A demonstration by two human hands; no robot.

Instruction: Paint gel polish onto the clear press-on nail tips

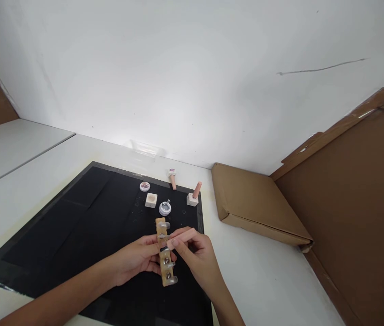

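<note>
My left hand point(144, 256) grips a tan, wavy-edged strip point(165, 271) from its left side, over the black mat. Clear nail-shaped tips stick out from the strip's right edge, and one near the middle looks dark. In my right hand point(196, 253) is a pink stick-like piece point(183, 237), pinched between thumb and fingers, its lower end at the strip's middle. Whether it touches the dark tip I cannot tell. Just beyond the strip sits an open round jar point(165, 208) with something silvery in it.
On the black mat point(86, 213) are a round lid point(144, 186), a pale square block point(151, 200) and a bottle with pink cap point(192, 199). Another bottle point(172, 172) lies at the back edge. A clear tray point(144, 149) stands behind, a cardboard box point(260, 199) at right.
</note>
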